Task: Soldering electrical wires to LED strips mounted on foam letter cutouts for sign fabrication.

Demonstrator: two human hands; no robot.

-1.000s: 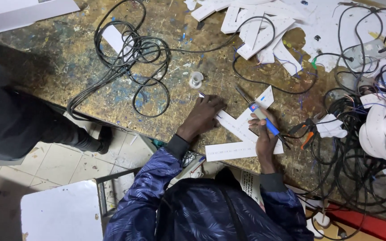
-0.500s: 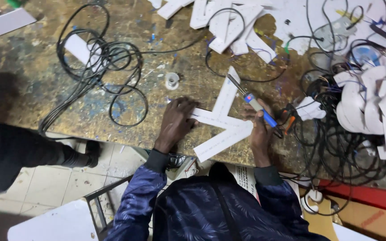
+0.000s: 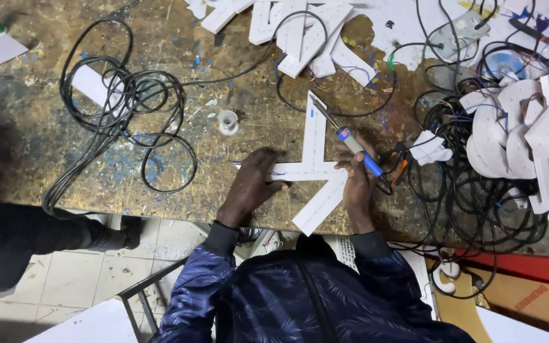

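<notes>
Two hands are engaged: the left hand (image 3: 251, 187) is pressed flat, fingers spread, on the white arrow-shaped piece (image 3: 313, 170) lying on the bench (image 3: 46, 127); the right hand (image 3: 358, 181) is closed around the soldering iron (image 3: 344, 136). The piece is best kept pinned, the tip steady.

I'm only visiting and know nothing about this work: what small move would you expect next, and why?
Probably lowering the tool's tip onto the white star-shaped piece. The right hand holds the blue-handled soldering iron angled over it, and the left hand presses the piece flat on the workbench.
</notes>
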